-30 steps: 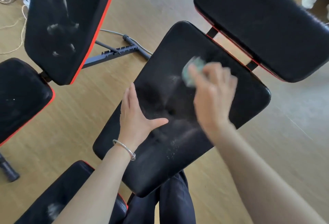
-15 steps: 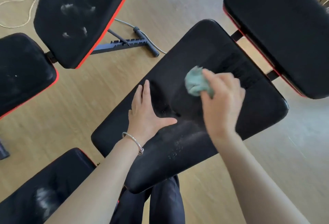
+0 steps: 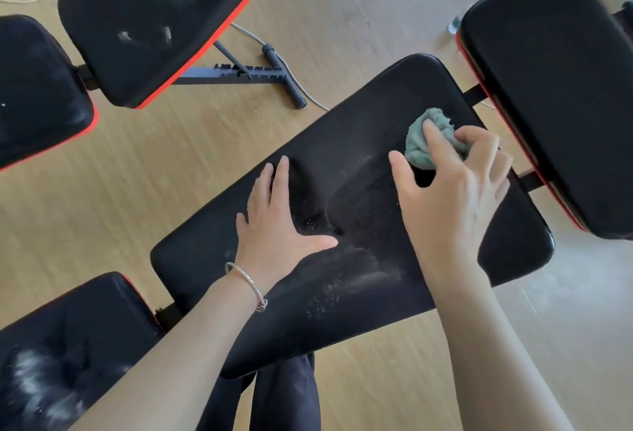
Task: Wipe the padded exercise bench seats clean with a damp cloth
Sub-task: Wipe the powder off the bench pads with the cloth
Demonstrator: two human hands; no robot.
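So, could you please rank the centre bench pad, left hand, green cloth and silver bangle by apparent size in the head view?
1. centre bench pad
2. left hand
3. green cloth, partly hidden by the right hand, so its full size is unsure
4. silver bangle

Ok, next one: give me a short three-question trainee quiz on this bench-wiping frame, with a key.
1. True or false: the left hand rests flat, fingers straight, on the middle bench pad.
2. What grips the green cloth? A) left hand B) right hand C) neither hand
3. Fill in: the left wrist wears a thin metal ___.

Key: 1 true; 2 B; 3 bracelet.
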